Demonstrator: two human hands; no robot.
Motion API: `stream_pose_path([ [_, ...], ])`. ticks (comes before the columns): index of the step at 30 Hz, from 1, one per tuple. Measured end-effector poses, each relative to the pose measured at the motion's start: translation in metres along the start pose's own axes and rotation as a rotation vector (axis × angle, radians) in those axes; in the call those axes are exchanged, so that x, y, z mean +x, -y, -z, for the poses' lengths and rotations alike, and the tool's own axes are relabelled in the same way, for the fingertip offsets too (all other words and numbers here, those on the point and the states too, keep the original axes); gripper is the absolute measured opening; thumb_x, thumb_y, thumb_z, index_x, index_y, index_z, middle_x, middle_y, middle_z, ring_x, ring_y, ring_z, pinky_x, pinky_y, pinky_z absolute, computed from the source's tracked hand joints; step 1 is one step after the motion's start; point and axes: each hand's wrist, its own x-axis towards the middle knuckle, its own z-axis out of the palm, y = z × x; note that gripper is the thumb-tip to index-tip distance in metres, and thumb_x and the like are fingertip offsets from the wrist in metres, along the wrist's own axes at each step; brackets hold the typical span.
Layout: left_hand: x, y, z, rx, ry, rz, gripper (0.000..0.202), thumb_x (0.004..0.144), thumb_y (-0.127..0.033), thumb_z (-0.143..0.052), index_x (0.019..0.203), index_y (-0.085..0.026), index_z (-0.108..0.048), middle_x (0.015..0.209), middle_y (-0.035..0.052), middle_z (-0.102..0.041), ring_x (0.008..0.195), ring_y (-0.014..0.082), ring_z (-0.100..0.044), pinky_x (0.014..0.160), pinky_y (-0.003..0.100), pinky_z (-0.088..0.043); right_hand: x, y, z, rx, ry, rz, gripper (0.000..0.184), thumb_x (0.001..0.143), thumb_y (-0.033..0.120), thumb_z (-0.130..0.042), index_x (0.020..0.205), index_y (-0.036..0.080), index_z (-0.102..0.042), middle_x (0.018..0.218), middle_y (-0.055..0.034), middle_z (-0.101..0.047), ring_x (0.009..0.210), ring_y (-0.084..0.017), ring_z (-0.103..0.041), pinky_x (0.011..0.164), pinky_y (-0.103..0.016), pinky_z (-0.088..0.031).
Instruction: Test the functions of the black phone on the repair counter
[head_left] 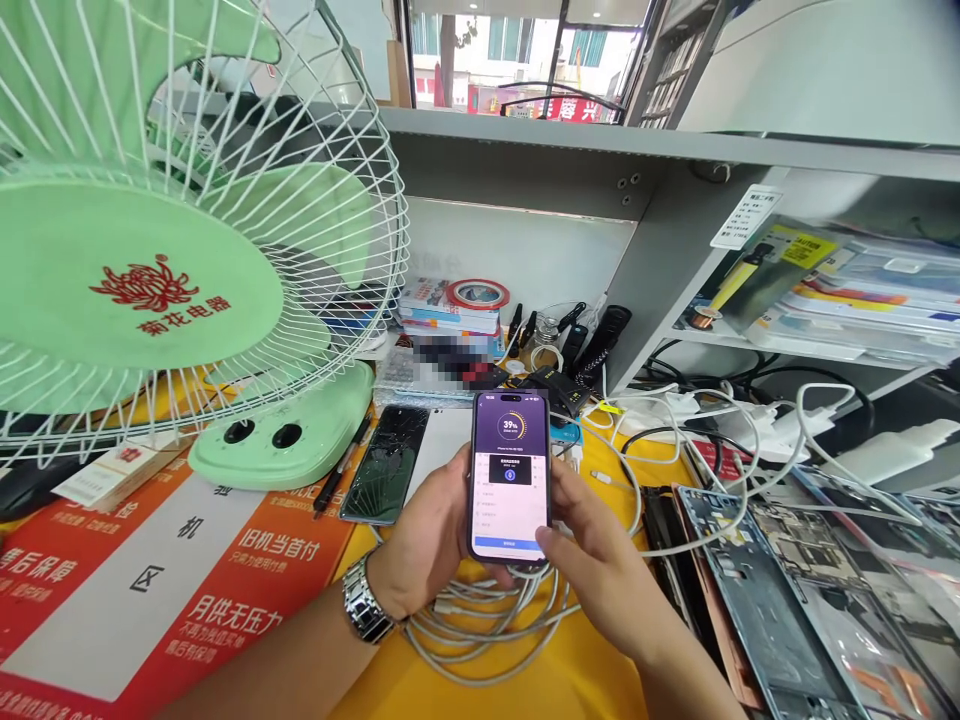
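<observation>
Showing a lit phone (511, 475) held at center in 2 bare hands, above a coil of pale cable (510, 630) on yellow cloth (585, 670). L hand (431, 530) cradles the phone's L side & lower back, fingers curled under; a metal watch (366, 602) circles that wrist. R hand (589, 535) closes on the R edge, thumb at the screen's lower R corner; its fingertips behind are hidden. Screen reads 39% in a ring. Containers: R shelf (679, 240), upper bay, holds a clear packet (780, 270) w/ a yellow-handled tool (739, 278) inside, plus stacked flat packs (885, 300), contents unclear. Lower bay: black cords (724, 376), w/ white plugs (757, 425) at its mouth. Back: stack of boxes (450, 322) topped by 1 tape roll (478, 293); insides hidden. Far L: small white carton (127, 470) on a red sheet (262, 600), near the base of a green fan (127, 300); contents can't be seen. Btwn fan base & lit phone: a cracked phone (384, 465), pen (341, 469) just beside it. R side: opened phone frame (772, 590) among loose parts.
</observation>
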Motion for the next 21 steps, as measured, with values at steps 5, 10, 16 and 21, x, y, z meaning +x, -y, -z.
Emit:
stream_pose_path([
  [5,-0.0008,0.0018,0.0018,0.018,0.002,-0.004,0.051,0.094,-0.051,-0.032,0.132,-0.019,-0.045,0.114,0.0154,-0.06,0.085,0.0244,-0.062,0.049,0.029,-0.057,0.0024,0.0039,-0.0018,0.003,0.01,0.011,0.056,0.084,0.011,-0.051,0.136,0.031,-0.044,0.136,-0.0026,-0.055,0.125,-0.021,-0.051,0.099,-0.035,-0.045],
  [10,-0.0007,0.0013,0.0029,0.021,0.006,-0.011,0.052,0.093,-0.053,-0.034,0.131,-0.019,-0.044,0.111,0.015,-0.061,0.083,0.0243,-0.063,0.046,0.026,-0.055,0.0012,0.0043,-0.003,0.032,0.004,-0.007,0.054,0.085,0.014,-0.051,0.137,0.027,-0.043,0.137,-0.0056,-0.054,0.121,-0.022,-0.053,0.101,-0.038,-0.044],
  [16,-0.0001,0.0021,0.0039,0.04,0.011,-0.009,0.051,0.092,-0.054,-0.035,0.129,-0.021,-0.045,0.111,0.0142,-0.06,0.083,0.0248,-0.063,0.046,0.027,-0.055,0.0,0.0016,-0.003,0.065,-0.001,-0.012,0.054,0.085,0.015,-0.053,0.137,0.026,-0.043,0.134,-0.0067,-0.056,0.118,-0.023,-0.055,0.098,-0.038,-0.044],
  [21,0.0019,0.0085,0.0102,0.059,0.017,-0.014,0.049,0.093,-0.053,-0.032,0.128,-0.022,-0.047,0.109,0.0135,-0.061,0.077,0.0248,-0.065,0.045,0.029,-0.055,0.0019,0.0006,-0.0043,0.127,-0.044,-0.057,0.048,0.085,0.02,-0.056,0.132,0.025,-0.049,0.126,-0.007,-0.062,0.11,-0.022,-0.059,0.094,-0.035,-0.046],
])
